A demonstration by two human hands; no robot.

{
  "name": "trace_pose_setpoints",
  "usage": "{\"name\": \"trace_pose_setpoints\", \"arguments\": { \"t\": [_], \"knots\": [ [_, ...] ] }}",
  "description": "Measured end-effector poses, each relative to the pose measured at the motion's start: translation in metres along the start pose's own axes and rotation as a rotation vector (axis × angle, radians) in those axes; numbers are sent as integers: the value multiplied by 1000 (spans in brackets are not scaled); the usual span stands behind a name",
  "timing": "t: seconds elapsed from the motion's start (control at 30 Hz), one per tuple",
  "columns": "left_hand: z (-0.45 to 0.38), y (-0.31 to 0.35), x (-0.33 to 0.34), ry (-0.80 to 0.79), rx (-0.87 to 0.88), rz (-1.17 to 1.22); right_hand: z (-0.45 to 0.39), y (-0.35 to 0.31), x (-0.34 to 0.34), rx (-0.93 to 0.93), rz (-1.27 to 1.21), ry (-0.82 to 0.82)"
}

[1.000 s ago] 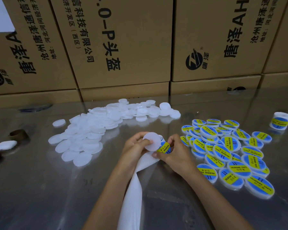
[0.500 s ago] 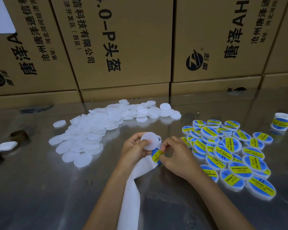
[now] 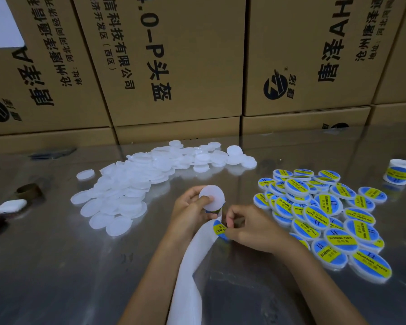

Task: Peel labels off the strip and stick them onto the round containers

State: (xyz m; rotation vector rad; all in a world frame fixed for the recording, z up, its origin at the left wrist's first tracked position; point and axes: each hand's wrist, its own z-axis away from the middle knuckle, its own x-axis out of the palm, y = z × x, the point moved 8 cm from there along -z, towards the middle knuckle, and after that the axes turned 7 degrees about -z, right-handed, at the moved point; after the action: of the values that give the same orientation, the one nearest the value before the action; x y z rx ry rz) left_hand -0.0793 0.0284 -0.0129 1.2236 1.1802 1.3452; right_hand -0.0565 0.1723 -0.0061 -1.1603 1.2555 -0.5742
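Left hand (image 3: 192, 205) grips one blank white container (image 3: 212, 197) and the strip (image 3: 192, 266) at bench (image 3: 56, 266) centre. Right hand (image 3: 249, 228) pinches one blue-yellow label (image 3: 219, 227) on the strip. Blank pile (image 3: 136, 184) at 10 o'clock, too many overlapping to count. Labelled pile (image 3: 324, 219), roughly thirty, at 3 o'clock; one label roll (image 3: 399, 171) at 2 o'clock.

Dim, glare on tabletop (image 3: 56, 266), wide-angle warp

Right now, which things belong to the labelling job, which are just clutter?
Job: left hand holding blank container; right hand pinching label; strip; blank pile; labelled pile; label roll.

Clutter: cardboard boxes; white case; brown ring.
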Motion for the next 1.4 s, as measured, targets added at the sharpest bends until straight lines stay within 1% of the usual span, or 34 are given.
{"name": "trace_pose_setpoints", "arguments": {
  "t": [0.07,0.2,0.27,0.3,0.4,0.5,0.6,0.67,0.73,0.83,0.97,1.13,1.4],
  "knots": [
    [2,-1,1,-1,6,1,3,-1,1,30,-56,-102],
    [4,1,0,-5,12,4,12,-5,3,70,-14,-295],
    [5,3,0,-5,20,6,17,-6,1,82,-60,-343],
    [5,4,0,-2,22,15,17,-5,-3,87,-98,-341],
    [5,7,-3,32,20,73,18,-3,-20,103,-290,-246],
    [6,10,-5,64,21,141,14,-4,-37,99,-548,-83],
    [9,13,1,25,27,190,9,-11,-40,57,-766,34],
    [12,15,8,-25,33,196,6,-16,-38,21,-835,118],
    [15,17,17,-77,48,169,4,-19,-36,-17,-806,228],
    [19,20,25,-117,58,158,3,-20,-36,-50,-682,360],
    [21,22,27,-124,63,161,5,-17,-42,-56,-685,473],
    [22,22,30,-111,51,141,5,-18,-39,-42,-674,476],
    [27,26,34,-144,83,129,6,-18,-39,-62,-646,519]
  ]
}}
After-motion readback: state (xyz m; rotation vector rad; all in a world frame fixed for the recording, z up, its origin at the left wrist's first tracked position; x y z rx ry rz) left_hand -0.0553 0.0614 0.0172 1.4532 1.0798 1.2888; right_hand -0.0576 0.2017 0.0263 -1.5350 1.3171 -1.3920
